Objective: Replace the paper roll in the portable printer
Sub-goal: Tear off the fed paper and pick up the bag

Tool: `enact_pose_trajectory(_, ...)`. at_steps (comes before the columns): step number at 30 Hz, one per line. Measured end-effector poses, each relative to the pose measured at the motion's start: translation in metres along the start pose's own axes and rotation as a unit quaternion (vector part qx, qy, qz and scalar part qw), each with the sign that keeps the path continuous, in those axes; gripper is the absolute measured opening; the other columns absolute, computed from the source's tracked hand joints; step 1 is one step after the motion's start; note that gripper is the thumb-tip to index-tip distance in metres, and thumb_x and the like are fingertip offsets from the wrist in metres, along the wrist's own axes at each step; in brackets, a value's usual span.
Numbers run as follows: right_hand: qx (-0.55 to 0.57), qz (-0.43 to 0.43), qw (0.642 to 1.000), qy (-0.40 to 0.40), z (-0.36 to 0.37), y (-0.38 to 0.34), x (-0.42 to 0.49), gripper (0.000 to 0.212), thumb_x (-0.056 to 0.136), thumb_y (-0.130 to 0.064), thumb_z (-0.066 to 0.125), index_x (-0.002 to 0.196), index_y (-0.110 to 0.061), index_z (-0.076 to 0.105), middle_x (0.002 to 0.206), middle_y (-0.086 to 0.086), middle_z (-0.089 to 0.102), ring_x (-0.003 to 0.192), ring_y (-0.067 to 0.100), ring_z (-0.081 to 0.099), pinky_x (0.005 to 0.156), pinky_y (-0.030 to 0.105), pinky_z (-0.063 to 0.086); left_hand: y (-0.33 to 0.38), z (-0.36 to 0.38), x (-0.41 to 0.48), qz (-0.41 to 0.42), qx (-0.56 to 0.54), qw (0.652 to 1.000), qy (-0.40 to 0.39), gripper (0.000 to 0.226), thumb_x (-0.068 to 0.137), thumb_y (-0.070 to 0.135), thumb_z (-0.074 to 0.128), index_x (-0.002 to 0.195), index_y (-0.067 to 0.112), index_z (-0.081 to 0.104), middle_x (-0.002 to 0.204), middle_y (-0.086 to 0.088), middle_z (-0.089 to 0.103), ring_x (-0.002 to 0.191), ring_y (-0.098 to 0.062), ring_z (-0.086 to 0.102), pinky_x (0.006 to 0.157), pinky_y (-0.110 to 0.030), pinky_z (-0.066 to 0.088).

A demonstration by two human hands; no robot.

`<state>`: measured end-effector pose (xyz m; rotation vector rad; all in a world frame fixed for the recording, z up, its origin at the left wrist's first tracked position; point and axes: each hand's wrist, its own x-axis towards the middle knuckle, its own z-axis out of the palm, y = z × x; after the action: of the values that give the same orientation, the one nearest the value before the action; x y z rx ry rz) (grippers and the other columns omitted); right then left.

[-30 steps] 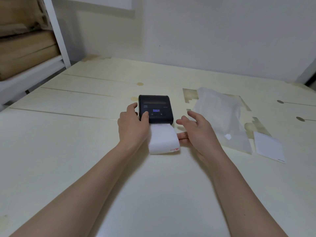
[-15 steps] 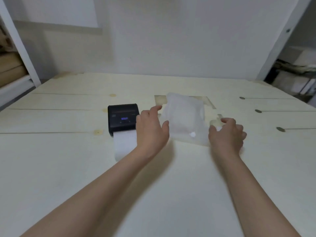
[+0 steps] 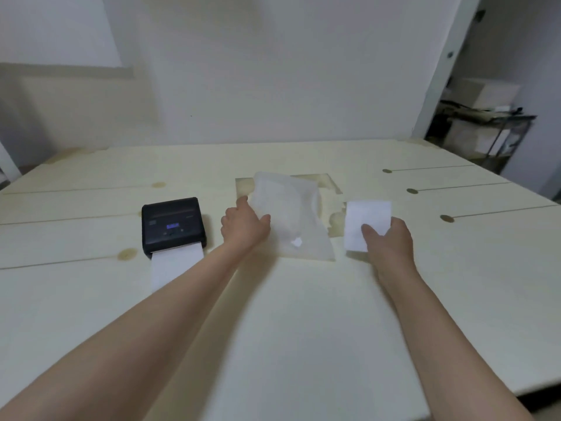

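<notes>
Here: left hand [image 3: 244,226] grips plastic bag [image 3: 293,214]; right hand [image 3: 389,242] pinches white paper slip [image 3: 366,220].

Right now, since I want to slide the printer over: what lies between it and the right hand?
The left hand gripping the plastic bag, in the head view.

The small black box-shaped printer [image 3: 173,226] at centre left of the frame has a smooth, matt plastic shell with a faint sheen on top. The white strip of paper [image 3: 177,265] at its front edge looks smooth and matt. At centre, your crumpled translucent white plastic bag [image 3: 291,217] is thin, creased and softly glossy. The white rectangular paper sheet [image 3: 367,223] at centre right is flat and matt. Your pale wooden table [image 3: 91,208] shows smooth, knotted boards, the finish patchy behind the bag.
</notes>
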<state>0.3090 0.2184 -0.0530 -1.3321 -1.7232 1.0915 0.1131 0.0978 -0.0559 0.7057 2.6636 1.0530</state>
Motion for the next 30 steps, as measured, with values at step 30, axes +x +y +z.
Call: enact_pose_trajectory(30,0.077,-0.07,0.977,-0.187,-0.152,0.088,-0.104,0.049,0.082,-0.01,0.074,0.126,-0.024,0.057,0.104,0.0,0.077,0.097,0.02,0.072,0.083,0.038,0.056,0.027,0.025,-0.149,0.114,-0.334,0.925,-0.138,0.088,0.084,0.029,0.074,0.154,0.025,0.02,0.121,-0.002,0.06,0.098,-0.009,0.061,0.078,-0.02,0.045)
